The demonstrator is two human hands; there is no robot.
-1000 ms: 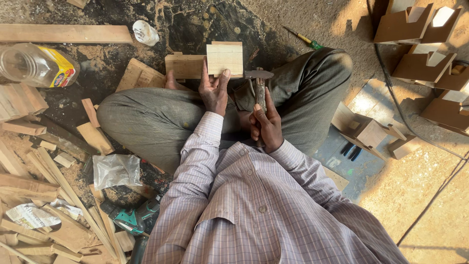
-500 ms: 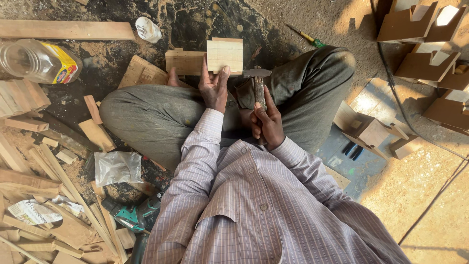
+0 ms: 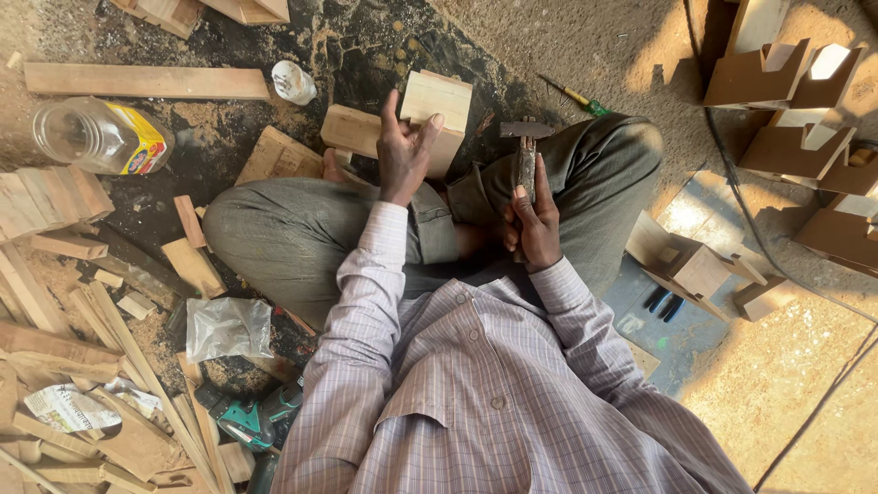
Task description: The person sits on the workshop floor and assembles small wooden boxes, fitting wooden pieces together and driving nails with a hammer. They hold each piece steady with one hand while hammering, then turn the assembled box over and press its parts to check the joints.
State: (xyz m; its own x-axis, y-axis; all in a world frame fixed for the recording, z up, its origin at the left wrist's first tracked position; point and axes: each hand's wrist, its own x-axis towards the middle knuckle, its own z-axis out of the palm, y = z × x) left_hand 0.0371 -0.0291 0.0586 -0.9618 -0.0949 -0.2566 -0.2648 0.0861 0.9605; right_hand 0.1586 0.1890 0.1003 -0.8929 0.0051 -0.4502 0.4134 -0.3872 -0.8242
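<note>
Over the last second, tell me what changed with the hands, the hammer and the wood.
Little moved. The left hand kept its grip on the pale wooden block, now with its fingers spread a little wider over it. The right hand stayed closed on the hammer, head up beside the block. The clear plastic jar stayed put.

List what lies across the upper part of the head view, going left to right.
Clear plastic jar → small white container → left hand on the pale wooden block → hammer held in the right hand → screwdriver → brown wooden pieces.
</note>
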